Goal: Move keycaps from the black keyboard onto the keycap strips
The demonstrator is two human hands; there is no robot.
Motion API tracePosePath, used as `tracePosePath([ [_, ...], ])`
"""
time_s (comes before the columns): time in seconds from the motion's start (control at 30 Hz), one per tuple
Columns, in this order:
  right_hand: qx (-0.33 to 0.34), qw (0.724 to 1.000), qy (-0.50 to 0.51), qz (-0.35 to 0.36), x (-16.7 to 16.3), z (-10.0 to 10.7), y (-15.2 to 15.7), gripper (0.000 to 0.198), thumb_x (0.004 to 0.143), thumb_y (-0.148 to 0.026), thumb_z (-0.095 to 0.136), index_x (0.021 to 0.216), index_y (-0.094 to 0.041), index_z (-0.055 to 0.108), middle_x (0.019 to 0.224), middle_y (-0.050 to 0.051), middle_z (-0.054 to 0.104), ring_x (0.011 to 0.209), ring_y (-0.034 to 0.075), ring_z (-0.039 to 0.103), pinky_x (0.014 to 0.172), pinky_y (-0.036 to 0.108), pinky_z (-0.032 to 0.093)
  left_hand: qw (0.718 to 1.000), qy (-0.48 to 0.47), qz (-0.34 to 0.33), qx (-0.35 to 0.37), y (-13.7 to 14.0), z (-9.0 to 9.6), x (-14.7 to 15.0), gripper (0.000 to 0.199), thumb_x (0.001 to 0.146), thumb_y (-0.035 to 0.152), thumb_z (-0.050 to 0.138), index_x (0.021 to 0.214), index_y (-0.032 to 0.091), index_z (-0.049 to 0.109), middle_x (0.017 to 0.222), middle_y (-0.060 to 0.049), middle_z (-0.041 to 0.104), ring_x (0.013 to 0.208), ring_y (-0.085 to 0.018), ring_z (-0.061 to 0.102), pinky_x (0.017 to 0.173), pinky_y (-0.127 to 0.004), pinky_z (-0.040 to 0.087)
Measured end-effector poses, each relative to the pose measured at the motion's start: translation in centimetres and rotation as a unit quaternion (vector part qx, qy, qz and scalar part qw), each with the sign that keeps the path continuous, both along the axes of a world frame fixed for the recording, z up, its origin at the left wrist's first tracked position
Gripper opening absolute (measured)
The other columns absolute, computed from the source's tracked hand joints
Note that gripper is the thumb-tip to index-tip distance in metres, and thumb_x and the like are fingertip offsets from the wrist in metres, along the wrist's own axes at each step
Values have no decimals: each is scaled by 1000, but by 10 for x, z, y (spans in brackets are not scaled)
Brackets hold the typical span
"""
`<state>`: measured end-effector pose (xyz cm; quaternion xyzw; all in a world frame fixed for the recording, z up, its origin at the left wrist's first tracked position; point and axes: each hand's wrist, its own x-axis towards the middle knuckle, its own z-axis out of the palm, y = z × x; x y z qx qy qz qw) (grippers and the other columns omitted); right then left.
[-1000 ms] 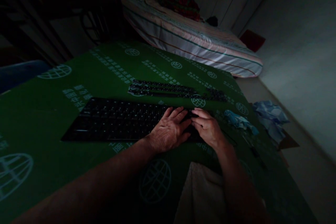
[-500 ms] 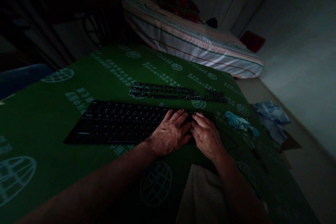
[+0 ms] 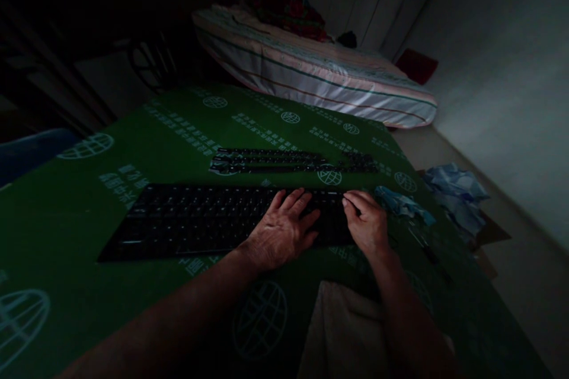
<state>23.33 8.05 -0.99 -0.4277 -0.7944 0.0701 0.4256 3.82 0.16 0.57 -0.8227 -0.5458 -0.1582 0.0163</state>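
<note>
A black keyboard [image 3: 186, 213] lies on a green printed tablecloth [image 3: 146, 302]. My left hand [image 3: 282, 228] rests on its right half, palm down with the fingers spread over the keys. At the right end of the keyboard, my right hand [image 3: 368, 222] has thumb and fingers closed in a pinch near the top corner; whatever may be between them is hidden. Behind the keyboard, loose black keycaps [image 3: 267, 159] lie in rows, with a looser heap of keycaps [image 3: 358, 163] to their right.
Right of the keyboard lie a crumpled blue cloth or wrapper [image 3: 404, 204] and a thin pen-like tool [image 3: 422, 240]. A beige cloth [image 3: 342, 325] sits at the near edge. Beyond the table stands a bed [image 3: 311, 71]; crumpled bluish plastic [image 3: 457, 189] is off to the right.
My right hand has moved right, away from my left hand, to the keyboard's right end, and its fingers have drawn into a pinch. My left hand stays on the keys. The view has shifted slightly.
</note>
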Motion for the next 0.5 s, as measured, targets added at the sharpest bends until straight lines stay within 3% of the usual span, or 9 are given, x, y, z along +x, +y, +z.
tracePosePath([
  [0.5,1,1000,14,-5,0,2,2,21,85,-21,48,87,-19,69,89,9,68,84,19,64,81,33,54,1000,2,3,21,1,-1,-2,44,87,40,51,127,22,51,138,-11,46,131,-30,36,107,-52,27],
])
